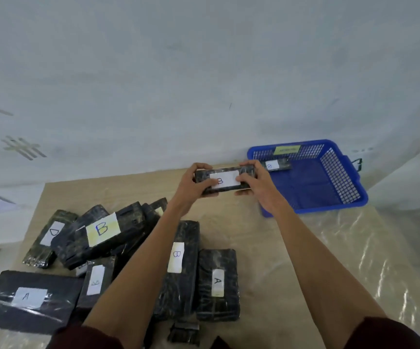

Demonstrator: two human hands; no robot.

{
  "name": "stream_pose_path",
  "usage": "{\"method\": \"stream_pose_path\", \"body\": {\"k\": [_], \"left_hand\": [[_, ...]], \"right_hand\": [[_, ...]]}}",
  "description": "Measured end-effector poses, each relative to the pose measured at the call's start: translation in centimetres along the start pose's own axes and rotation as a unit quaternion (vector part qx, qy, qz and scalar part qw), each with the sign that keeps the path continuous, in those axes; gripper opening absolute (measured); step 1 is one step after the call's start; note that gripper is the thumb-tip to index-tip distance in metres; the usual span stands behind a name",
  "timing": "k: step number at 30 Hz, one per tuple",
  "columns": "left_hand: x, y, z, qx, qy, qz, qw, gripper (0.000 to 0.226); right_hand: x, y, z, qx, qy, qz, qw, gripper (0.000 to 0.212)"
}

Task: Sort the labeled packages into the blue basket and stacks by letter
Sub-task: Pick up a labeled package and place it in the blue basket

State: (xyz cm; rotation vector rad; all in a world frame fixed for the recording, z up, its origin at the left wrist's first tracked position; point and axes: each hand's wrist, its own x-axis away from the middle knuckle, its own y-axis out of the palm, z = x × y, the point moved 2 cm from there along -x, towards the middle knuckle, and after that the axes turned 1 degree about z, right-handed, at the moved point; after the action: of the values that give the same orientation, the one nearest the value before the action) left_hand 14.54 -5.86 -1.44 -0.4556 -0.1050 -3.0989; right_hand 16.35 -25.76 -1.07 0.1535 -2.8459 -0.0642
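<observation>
1. Nearest lie flat black rectangular packages, each wrapped in shiny, wrinkled film and carrying a paper label: a wide A package [24, 298] at the left, a second A package [217, 283] further right, and a long B package [178, 260] just beside it.
2. Behind them is a loose pile, where a package with a yellow B label [101, 230] leans over others, and a D package [50, 235] lies at its left.
3. The table [266, 235] is pale wood under a crinkled clear sheet.
4. Above the table, just left of the basket, both hands hold a small B-labelled package [225, 181]. The left hand [191, 182] curls its fingers round the left end, with the thumb on the label. The right hand [256, 182] curls round the right end in the same way.
5. Farthest is the blue basket [340, 180], plastic with mesh walls. One small B package [277, 164] lies inside, at its far left corner.
</observation>
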Motion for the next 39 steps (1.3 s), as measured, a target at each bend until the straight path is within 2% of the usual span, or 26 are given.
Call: {"method": "stream_pose_path", "body": {"k": [6,18,29,31,34,37,39], "left_hand": [[1.9,3.7,1.3,-0.007,0.061,0.082,0.995,0.035],[3.0,8.5,4.2,-0.016,0.095,0.087,0.992,0.036],[4.0,7.0,6.0,-0.038,0.130,0.082,0.987,0.034],[4.0,6.3,6.3,-0.041,0.133,0.081,0.987,0.034],[4.2,5.1,6.9,-0.053,0.143,0.075,0.985,0.033],[4.2,3.8,7.4,-0.061,0.150,0.066,0.985,0.032],[4.2,3.4,7.5,-0.068,0.159,0.068,0.983,0.033]], "right_hand": [[0.7,-3.0,-1.9,0.006,-0.064,-0.033,0.997,0.035],[1.5,-7.4,-4.9,-0.013,-0.112,-0.053,0.992,0.033],[1.9,-5.5,-5.9,-0.031,-0.132,-0.050,0.990,0.033],[1.8,-4.9,-5.9,-0.036,-0.124,-0.057,0.990,0.033],[1.7,-4.0,-6.1,-0.030,-0.066,-0.082,0.994,0.031],[1.5,-3.1,-6.6,-0.049,-0.018,-0.112,0.992,0.021],[1.3,-2.4,-7.0,-0.065,-0.017,-0.093,0.993,0.017]]}}
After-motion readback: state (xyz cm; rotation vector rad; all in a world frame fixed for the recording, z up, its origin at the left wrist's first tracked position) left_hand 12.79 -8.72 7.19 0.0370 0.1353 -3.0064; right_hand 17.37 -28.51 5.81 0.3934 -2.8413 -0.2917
